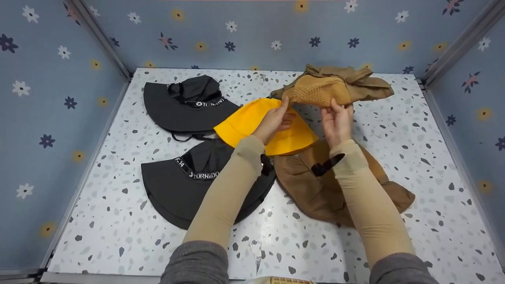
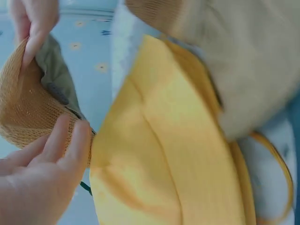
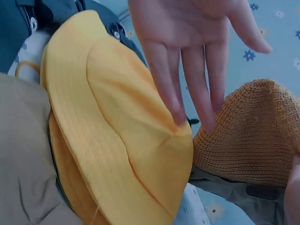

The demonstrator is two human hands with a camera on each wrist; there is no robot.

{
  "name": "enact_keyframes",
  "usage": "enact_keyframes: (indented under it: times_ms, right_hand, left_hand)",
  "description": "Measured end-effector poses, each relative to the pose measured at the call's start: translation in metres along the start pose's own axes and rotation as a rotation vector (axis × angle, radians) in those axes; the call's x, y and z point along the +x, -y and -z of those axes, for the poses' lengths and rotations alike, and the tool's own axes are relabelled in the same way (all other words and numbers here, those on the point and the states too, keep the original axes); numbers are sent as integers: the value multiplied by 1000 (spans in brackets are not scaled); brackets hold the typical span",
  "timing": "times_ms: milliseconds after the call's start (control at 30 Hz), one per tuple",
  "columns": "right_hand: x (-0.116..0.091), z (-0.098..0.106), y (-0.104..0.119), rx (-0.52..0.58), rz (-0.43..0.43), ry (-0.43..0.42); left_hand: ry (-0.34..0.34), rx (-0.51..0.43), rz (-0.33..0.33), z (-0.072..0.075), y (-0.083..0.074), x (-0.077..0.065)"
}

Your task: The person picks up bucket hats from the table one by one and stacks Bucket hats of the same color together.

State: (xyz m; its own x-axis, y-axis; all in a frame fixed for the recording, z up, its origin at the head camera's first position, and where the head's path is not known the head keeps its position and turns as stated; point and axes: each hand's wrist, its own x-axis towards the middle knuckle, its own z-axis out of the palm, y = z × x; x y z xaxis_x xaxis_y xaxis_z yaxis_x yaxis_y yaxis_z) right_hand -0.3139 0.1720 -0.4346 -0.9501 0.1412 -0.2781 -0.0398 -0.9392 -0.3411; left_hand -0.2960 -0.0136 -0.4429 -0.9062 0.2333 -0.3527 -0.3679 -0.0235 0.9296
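My right hand pinches the near edge of a tan knitted hat at the back right; the left wrist view shows this grip at upper left. Olive-khaki cloth with a strap lies against the knit; I cannot tell whether it is the same hat. My left hand is over a yellow bucket hat, its fingertips close to the knit's left side. In the right wrist view the left hand's fingers are straight, the thumb held apart from them.
Two black wide-brimmed hats with white lettering lie on the left, one farther back and one nearer. A brown hat lies under my right forearm. Flowered panels enclose the speckled white table at the back and sides.
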Motion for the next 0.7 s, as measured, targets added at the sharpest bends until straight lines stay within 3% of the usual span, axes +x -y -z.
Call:
enact_keyframes:
  times_ms: [133,233,533,700]
  right_hand:
    - [-9,1,-3,11,12,53]
    - [-15,3,-6,11,32,67]
    - [-30,9,-12,-51,29,119]
    - [-37,15,-18,-56,16,140]
  left_hand:
    - [18,-307,68,-7,-5,4]
    - [35,-438,77,-14,-7,5]
    - [24,-705,22,-31,-10,9]
    - [-43,-824,-44,-35,-10,13]
